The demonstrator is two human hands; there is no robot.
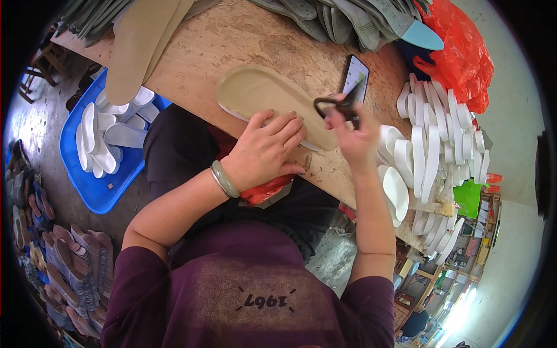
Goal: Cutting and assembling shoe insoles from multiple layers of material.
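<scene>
Resting the left hand (270, 139) on a tan insole (255, 90), fingers laid nearly straight across the near edge, thumb spread apart — a loose, unclenched hold. Wearing a pale green bracelet (223, 180) on that wrist, toward the person from the insole. Grasping black scissors (347, 105) in the right hand (355, 134) at the insole's right end, with fingers curled round the handles; too blurred to tell whether the blades stand parted. Lying flat on a wooden table (243, 43), with a white layer showing under the insole's near edge; cannot tell whether joined to it.

Just beyond the insole's right end, on the table, a phone (352, 71) with a lit screen. Farther to the right of the insole, crowded rows of white soles (432, 162). Well beyond the insole, a pile of grey shoe pieces (336, 23) — and, beyond and to the right, a crumpled red plastic bag (458, 52). Left of and beyond the insole, overlapping tan sheets (139, 46). Farther left of the insole, below table height, a blue basin (104, 200) holding white pieces (125, 136).
</scene>
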